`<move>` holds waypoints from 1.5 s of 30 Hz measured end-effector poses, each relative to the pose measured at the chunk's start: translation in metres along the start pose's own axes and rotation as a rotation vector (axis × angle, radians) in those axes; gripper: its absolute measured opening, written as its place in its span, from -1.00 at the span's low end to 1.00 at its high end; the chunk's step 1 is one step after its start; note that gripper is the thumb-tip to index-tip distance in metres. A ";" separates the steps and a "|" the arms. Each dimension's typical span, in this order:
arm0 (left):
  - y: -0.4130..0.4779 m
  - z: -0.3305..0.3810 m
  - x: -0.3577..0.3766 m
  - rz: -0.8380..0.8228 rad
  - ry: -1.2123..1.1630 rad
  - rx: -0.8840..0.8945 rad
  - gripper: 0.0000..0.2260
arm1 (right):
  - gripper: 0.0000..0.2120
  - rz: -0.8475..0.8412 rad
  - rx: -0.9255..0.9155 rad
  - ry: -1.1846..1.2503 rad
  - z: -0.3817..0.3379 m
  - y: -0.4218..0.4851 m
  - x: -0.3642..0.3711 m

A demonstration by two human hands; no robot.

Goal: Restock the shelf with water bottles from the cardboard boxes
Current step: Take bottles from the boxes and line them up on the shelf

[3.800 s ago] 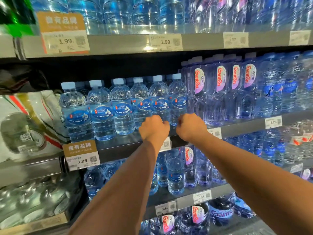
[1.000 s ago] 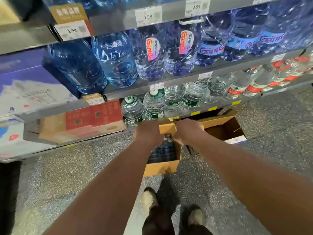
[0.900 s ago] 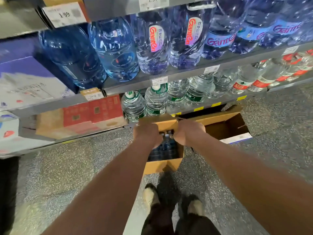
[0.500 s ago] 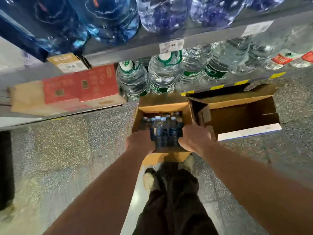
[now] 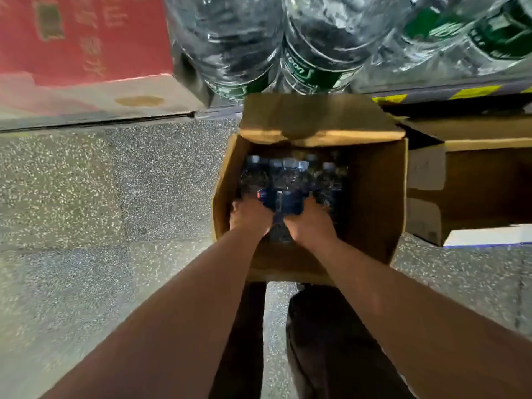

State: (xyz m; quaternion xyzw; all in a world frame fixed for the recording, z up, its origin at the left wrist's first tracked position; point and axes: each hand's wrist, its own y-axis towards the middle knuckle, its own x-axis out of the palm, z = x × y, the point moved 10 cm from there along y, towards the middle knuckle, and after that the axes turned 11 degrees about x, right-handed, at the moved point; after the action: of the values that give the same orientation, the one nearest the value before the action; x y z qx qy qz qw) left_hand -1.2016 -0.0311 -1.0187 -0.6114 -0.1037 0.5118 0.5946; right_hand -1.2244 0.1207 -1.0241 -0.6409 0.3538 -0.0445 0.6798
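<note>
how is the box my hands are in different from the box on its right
The near box holds water bottles; the right box shows only bare cardboard inside. The left hand and right hand are inside the near box; neither touches the right box. The right box has a white flap; the near box is all brown. Both are open cardboard.

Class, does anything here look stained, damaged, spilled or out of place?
One thing: a brownish oval stain on the pale lower edge of the red carton at upper left, like a dried spill. Nothing else stands out.
</note>
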 end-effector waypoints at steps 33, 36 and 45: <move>0.058 -0.047 0.043 0.256 -0.270 -0.051 -0.30 | -0.20 0.094 0.135 0.252 0.026 0.067 0.058; 0.063 -0.048 0.044 0.231 -0.313 -0.069 -0.32 | -0.22 0.136 0.112 0.314 0.027 0.066 0.056; 0.028 -0.030 0.029 0.100 -0.300 -0.061 -0.22 | -0.27 -0.021 0.186 0.433 0.044 0.047 0.030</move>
State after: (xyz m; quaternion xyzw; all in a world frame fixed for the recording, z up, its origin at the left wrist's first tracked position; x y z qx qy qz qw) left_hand -1.1791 -0.0361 -1.0636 -0.5502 -0.1764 0.6229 0.5275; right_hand -1.1966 0.1499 -1.0824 -0.5545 0.4791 -0.2206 0.6436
